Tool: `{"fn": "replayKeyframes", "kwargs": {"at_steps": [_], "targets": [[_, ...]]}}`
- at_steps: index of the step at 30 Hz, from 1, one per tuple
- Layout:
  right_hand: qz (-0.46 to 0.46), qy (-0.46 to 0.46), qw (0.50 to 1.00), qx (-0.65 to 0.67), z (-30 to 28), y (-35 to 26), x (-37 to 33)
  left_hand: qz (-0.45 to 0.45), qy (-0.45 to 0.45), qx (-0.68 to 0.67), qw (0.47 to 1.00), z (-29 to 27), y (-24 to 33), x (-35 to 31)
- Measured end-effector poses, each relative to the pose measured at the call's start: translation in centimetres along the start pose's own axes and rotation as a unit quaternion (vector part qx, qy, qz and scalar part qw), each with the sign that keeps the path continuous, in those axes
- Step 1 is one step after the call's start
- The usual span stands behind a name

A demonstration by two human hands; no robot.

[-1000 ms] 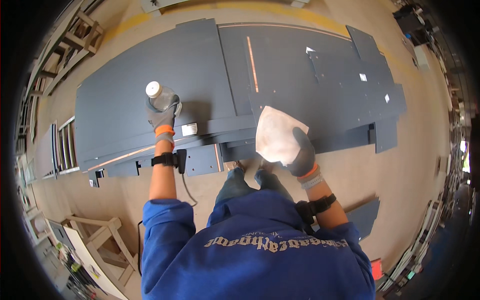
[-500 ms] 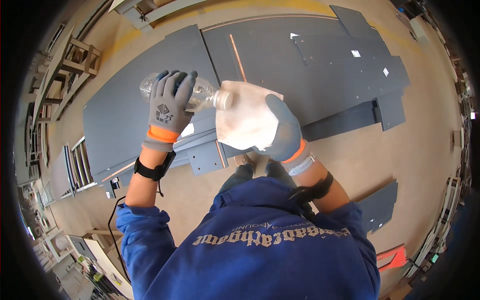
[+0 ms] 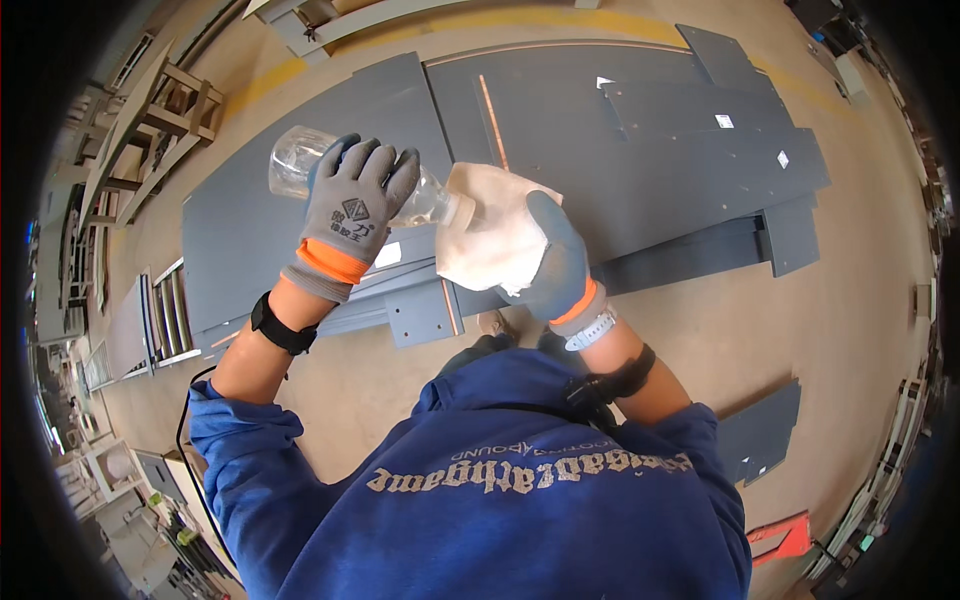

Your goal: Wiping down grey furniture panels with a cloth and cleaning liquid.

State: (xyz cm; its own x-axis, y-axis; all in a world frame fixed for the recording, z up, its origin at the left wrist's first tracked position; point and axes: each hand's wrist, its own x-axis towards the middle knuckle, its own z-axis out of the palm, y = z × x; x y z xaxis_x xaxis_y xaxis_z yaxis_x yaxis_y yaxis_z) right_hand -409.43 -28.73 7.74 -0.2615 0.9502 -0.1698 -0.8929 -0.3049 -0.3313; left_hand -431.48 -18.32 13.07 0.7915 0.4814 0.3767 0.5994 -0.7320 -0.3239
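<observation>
My left hand (image 3: 355, 195), in a grey work glove with an orange cuff, is wrapped round a clear plastic bottle (image 3: 296, 160). The bottle is tilted, and its whitish capped end (image 3: 461, 212) lies against a white cloth (image 3: 490, 250). Some clear liquid seems to be inside near the neck. My right hand (image 3: 560, 262), gloved too, holds the cloth from its right side, thumb on top and the other fingers hidden underneath. Below both hands lie dark grey panels (image 3: 560, 120).
Small white labels (image 3: 724, 121) dot the panels, and a thin copper-coloured strip (image 3: 494, 122) lies across them. Wooden frames (image 3: 165, 120) stand at the left. Another grey panel (image 3: 762, 430) and a red piece (image 3: 782, 540) are on the floor at the right.
The bottle's capped end has moved from the cloth's edge further onto it, and the cloth dips there. My left forearm has swung outward to the left.
</observation>
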Motion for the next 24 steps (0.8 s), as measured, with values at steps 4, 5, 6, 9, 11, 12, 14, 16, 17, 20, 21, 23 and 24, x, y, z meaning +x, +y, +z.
{"fn": "replayKeyframes", "kwargs": {"at_steps": [4, 5, 6, 9, 11, 12, 14, 16, 17, 20, 21, 23, 24], "targets": [[0.006, -0.016, 1.0, 0.007, -0.4, 0.6, 0.5, -0.016, -0.026, -0.003, 1.0, -0.6, -0.3, -0.7], [0.006, -0.01, 1.0, 0.008, -0.2, 0.8, 0.5, -0.019, -0.027, 0.003, 0.999, -0.6, -0.5, -0.9], [0.006, -0.004, 1.0, 0.009, 0.1, 0.9, 0.5, -0.022, -0.028, 0.009, 0.999, -0.5, -0.9, -1.0], [-0.002, -0.005, 1.0, -0.005, 1.2, 1.3, 0.3, -0.047, -0.049, 0.017, 0.998, -0.8, -1.5, -1.4], [-0.006, -0.015, 1.0, -0.012, 1.6, 1.3, 0.4, -0.063, -0.059, 0.017, 0.996, -0.9, -2.0, -1.5], [-0.004, -0.021, 1.0, -0.01, 1.7, 1.4, 0.5, -0.071, -0.061, 0.01, 0.995, -0.9, -2.1, -1.7], [-0.003, -0.034, 0.999, -0.007, 1.9, 1.4, 0.6, -0.088, -0.067, -0.002, 0.994, -0.9, -2.3, -2.0], [-0.008, -0.044, 0.999, -0.001, 2.1, 1.4, 0.6, -0.111, -0.084, -0.017, 0.99, -0.7, -2.2, -2.4], [-0.053, -0.058, 0.994, -0.076, 1.7, 1.6, 0.8, -0.121, -0.092, -0.026, 0.988, -0.5, -2.0, -2.4], [-0.158, -0.073, 0.917, -0.36, 1.7, 1.5, 1.8, -0.156, -0.06, -0.09, 0.982, 1.7, -1.4, -2.9], [-0.168, -0.067, 0.854, -0.489, 3.0, 1.0, 2.1, -0.182, -0.052, -0.131, 0.973, 2.5, -1.2, -3.3], [-0.22, -0.057, 0.748, -0.624, 2.8, 0.8, 2.6, -0.228, -0.028, -0.22, 0.948, 5.1, -0.8, -3.8], [-0.266, -0.056, 0.719, -0.64, 0.8, 1.0, 2.7, -0.245, 0.004, -0.249, 0.937, 7.4, -1.1, -4.2]]}}
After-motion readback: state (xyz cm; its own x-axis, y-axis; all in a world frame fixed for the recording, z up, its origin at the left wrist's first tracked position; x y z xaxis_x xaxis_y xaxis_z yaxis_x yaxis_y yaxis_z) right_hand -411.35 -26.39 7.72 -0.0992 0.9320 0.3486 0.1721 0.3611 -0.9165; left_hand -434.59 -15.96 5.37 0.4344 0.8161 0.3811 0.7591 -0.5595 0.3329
